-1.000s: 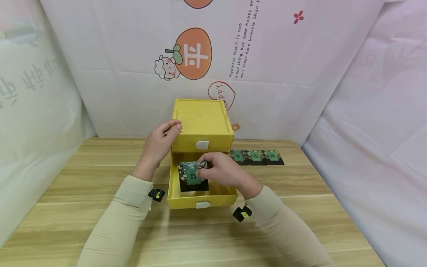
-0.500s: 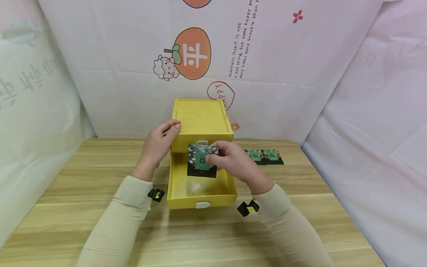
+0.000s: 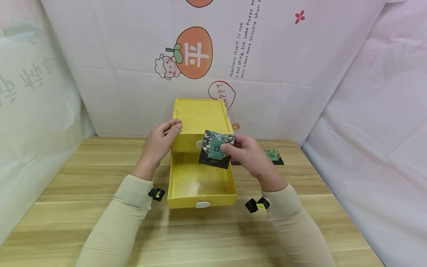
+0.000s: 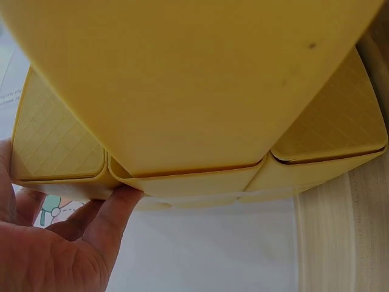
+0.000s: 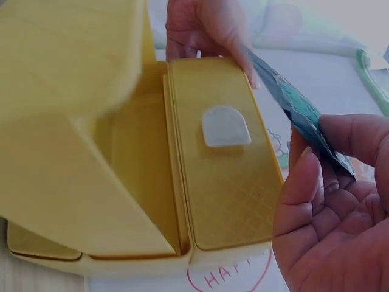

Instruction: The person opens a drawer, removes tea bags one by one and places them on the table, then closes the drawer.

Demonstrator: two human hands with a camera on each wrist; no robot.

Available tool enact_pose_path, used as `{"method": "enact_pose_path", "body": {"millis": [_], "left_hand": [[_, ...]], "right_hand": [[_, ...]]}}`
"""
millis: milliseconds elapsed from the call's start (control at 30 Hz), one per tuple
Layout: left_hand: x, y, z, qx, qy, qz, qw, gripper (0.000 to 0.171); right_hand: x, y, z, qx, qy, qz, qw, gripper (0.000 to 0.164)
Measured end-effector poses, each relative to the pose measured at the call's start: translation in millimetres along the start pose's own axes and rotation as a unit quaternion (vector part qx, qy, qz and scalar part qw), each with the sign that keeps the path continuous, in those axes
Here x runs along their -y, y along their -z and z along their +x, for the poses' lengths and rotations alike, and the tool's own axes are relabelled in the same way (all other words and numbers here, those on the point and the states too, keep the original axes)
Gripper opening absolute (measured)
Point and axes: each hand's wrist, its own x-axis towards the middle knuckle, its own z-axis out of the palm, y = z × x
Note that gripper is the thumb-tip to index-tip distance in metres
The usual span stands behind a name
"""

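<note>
Patterned packet (image 3: 212,152), open lower drawer (image 3: 186,203)
Right hand (image 3: 251,155) pinches it — left hand (image 3: 159,142) grips the yellow cabinet (image 3: 201,115).

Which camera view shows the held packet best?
The head view: the packet has its printed front facing the camera, though the right hand covers part of one side. The right wrist view shows it pinched, nearly edge-on; the left wrist view doesn't show it.

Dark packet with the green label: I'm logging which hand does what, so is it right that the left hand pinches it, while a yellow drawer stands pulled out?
Not quite: the right hand pinches the dark packet with the green label, as the head view shows. A yellow drawer does stand pulled out.
</note>
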Motion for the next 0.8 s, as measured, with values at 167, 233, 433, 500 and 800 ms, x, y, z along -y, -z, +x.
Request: {"method": "enact_pose_path", "body": {"millis": [167,233,433,500,800], "left_hand": [[-0.9,0.3,-0.2,0.001,-0.001,-0.002,1.0000,0.057],[-0.9,0.4,0.0,0.001,-0.002,-0.003,1.0000,0.056],[-0.6,0.8,0.7,0.000,-0.002,-0.005,1.0000,0.056],[-0.3,0.9,0.8,0.000,-0.001,-0.005,1.0000,0.056],[1.5,-1.0,1.3,0.000,0.000,-0.008,1.0000,0.058]], "right_hand": [[-4,11,-1,-0.028,0.007,0.033,0.999,0.031],[-5,15,-2,-0.037,0.007,0.042,0.998,0.029],[-16,28,-1,-0.068,0.001,0.064,0.996,0.026],[-21,33,0,-0.080,-0.003,0.072,0.994,0.025],[-46,53,0,-0.118,-0.033,0.084,0.989,0.018]]}}
